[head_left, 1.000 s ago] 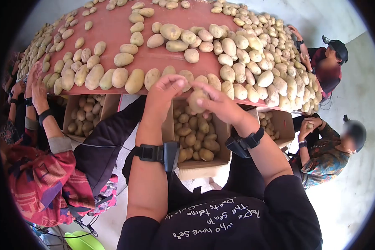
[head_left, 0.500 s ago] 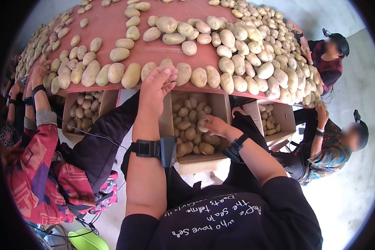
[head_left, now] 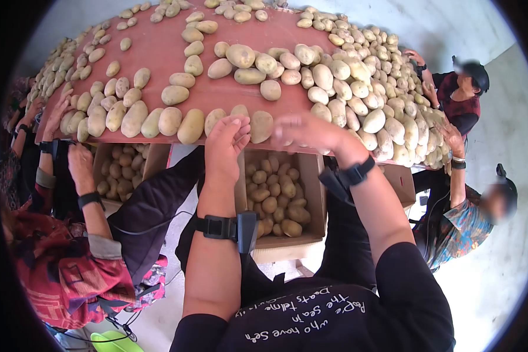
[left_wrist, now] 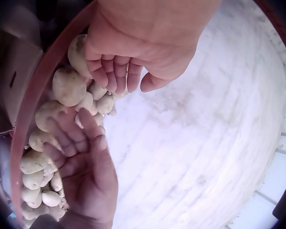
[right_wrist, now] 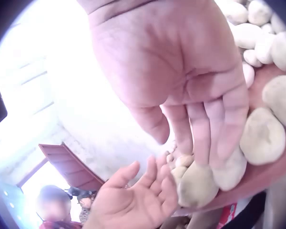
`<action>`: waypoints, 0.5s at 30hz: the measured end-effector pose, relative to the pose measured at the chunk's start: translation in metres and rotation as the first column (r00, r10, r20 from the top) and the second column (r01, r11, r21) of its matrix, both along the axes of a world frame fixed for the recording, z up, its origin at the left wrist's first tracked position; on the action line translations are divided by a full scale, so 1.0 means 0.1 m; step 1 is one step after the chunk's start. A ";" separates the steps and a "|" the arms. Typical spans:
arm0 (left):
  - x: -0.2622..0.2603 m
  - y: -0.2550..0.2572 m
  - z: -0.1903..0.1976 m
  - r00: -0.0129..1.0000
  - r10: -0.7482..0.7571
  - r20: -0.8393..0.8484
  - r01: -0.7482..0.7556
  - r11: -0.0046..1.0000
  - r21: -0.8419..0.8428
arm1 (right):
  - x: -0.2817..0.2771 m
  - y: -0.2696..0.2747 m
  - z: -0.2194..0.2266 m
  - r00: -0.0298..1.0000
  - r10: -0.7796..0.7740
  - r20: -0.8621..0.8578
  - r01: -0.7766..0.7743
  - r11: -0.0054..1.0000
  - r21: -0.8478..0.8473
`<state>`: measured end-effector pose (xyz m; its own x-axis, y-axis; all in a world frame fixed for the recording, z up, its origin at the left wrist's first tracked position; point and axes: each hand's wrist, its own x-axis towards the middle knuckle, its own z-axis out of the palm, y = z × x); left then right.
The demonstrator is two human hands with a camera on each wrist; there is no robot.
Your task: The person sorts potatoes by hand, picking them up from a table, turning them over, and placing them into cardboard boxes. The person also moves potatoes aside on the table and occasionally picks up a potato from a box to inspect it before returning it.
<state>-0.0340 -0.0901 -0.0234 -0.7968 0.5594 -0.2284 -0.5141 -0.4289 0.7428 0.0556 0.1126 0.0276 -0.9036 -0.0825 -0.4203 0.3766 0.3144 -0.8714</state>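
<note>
My right hand (head_left: 311, 132) is held over the front edge of the red table (head_left: 152, 53), empty, its fingers extended and slightly blurred. Under and beside it runs a row of potatoes; a pale potato (head_left: 261, 127) lies between my two hands. My left hand (head_left: 224, 146) hovers at the same edge, fingers loosely bent, holding nothing. In the right wrist view, my right fingers overlap a potato (right_wrist: 230, 171) of the row, and the left palm faces up below. The left wrist view shows both hands empty beside the potatoes (left_wrist: 69, 87) along the edge.
Below the edge stands a cardboard box (head_left: 315, 196) with potatoes (head_left: 270, 204) in it; another box (head_left: 157, 161) is at left. A large potato pile (head_left: 387, 111) covers the table's right side. People work at both sides, a patterned sleeve (head_left: 70, 264) close at left.
My right hand held a potato, lowered it to the box below, and is now back up at the table edge without it. My left hand stays near the edge.
</note>
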 end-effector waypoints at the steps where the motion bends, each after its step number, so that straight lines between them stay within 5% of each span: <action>1: 0.00 0.00 -0.01 1.000 0.008 0.005 -0.008 1.000 0.000 | -0.18 0.07 0.05 0.991 -0.071 -0.110 0.084 0.989 0.124; 4: -0.01 0.01 0.01 1.000 0.017 0.023 -0.017 1.000 -0.003 | -0.65 0.21 -0.06 0.961 -0.086 -0.263 0.231 0.772 0.592; 6: -0.02 0.01 0.01 1.000 0.017 0.023 -0.018 1.000 0.002 | -0.82 0.19 -0.10 0.977 -0.093 -0.191 0.206 0.628 0.751; 9: -0.03 0.02 -0.02 1.000 0.011 0.007 -0.011 1.000 0.018 | -0.95 0.28 -0.35 0.981 0.088 -0.173 0.094 0.563 0.821; 13: -0.01 0.03 0.00 1.000 0.005 0.019 -0.005 1.000 0.010 | -1.00 0.40 -0.57 0.968 0.058 -0.244 0.171 0.556 0.813; 15: -0.01 0.02 0.01 1.000 -0.005 0.019 0.005 1.000 0.004 | -1.03 0.52 -0.56 0.981 -0.001 -0.196 0.127 0.764 0.632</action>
